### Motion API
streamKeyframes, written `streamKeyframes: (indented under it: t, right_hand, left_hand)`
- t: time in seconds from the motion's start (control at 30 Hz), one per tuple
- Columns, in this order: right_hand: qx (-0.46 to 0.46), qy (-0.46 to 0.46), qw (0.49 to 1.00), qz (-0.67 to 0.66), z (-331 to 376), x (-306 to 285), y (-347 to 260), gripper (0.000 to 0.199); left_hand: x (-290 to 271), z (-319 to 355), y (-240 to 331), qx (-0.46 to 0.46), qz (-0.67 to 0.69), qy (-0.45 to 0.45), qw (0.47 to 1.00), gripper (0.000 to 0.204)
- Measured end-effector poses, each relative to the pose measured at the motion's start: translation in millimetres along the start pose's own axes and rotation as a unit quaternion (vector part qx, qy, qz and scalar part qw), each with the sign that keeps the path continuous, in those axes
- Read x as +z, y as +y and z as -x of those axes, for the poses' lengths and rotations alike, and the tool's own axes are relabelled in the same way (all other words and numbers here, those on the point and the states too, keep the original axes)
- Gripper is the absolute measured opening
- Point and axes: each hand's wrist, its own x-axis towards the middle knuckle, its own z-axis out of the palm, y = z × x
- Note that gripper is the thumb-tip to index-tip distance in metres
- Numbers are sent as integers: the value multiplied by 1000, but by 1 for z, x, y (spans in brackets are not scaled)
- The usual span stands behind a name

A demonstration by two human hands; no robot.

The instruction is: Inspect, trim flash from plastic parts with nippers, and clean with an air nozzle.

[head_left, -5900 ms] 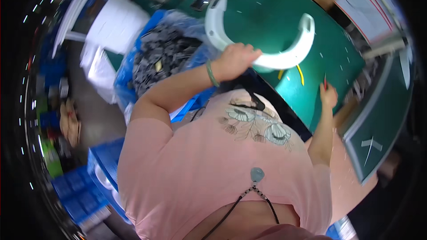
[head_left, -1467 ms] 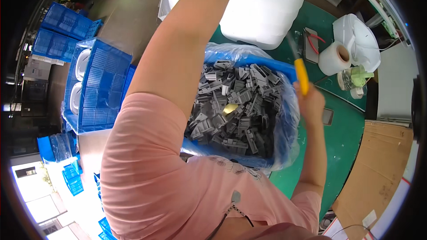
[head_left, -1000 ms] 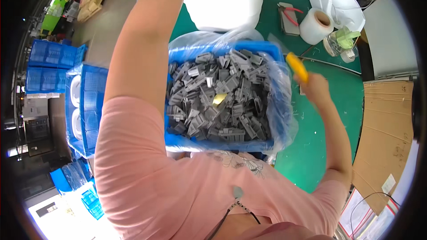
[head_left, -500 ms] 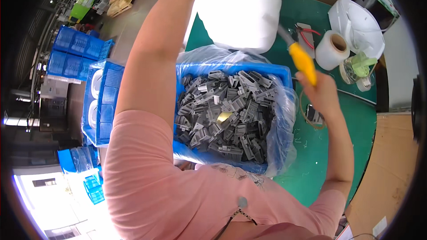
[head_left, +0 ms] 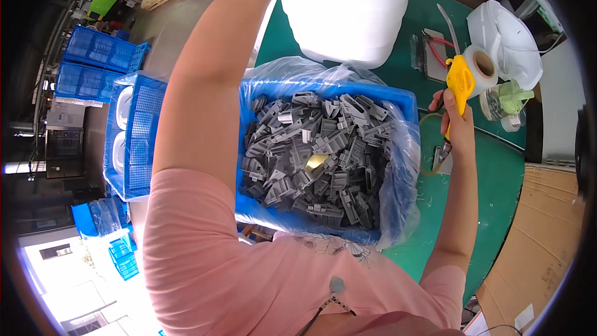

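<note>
A: Where the green mat [head_left: 497, 180] meets the blue crate [head_left: 323, 224] of grey plastic parts [head_left: 317, 149] — what's in the right hand [head_left: 457, 126]?

B: Closed on a yellow-handled tool [head_left: 459, 81], just beside the crate.

A: And the left hand?

B: Out of frame past the top edge; grip impossible to tell. White bag [head_left: 348, 12] right there.

The crate [head_left: 323, 96] of small parts [head_left: 317, 155] is sitting just left of the right hand's fingers [head_left: 449, 112], with the big bag [head_left: 348, 12] lying beyond it. The tape roll [head_left: 482, 65] and cup [head_left: 507, 99] are standing just right of those fingers, the pliers [head_left: 435, 50] lying just beyond them. The stacked baskets [head_left: 140, 130] are sitting far to the left.
</note>
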Motion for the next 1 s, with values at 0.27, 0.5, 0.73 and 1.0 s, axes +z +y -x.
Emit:
streamKeyframes:
  t: [0.27, 0.5, 0.73, 1.0]
  right_hand:
    - [-8, -35, 999, -8, -1, 16, -4, 49]
    - [-9, -11, 1000, -6, 2, 4, -1, 47]
    - [-9, 0, 1000, -15, 9, 3, 0, 45]
    - [-3, -3, 1000, -24, 8, 1, 4, 42]
  left_hand:
    - [8, 17, 9, 23, -185, 40, 982, 78]
    - [-7, 12, 28, -54, -241, -119, 962, 98]
    - [7, 15, 14, 9, -217, 8, 976, 85]
    - [3, 7, -7, 59, -187, -15, 981, 78]
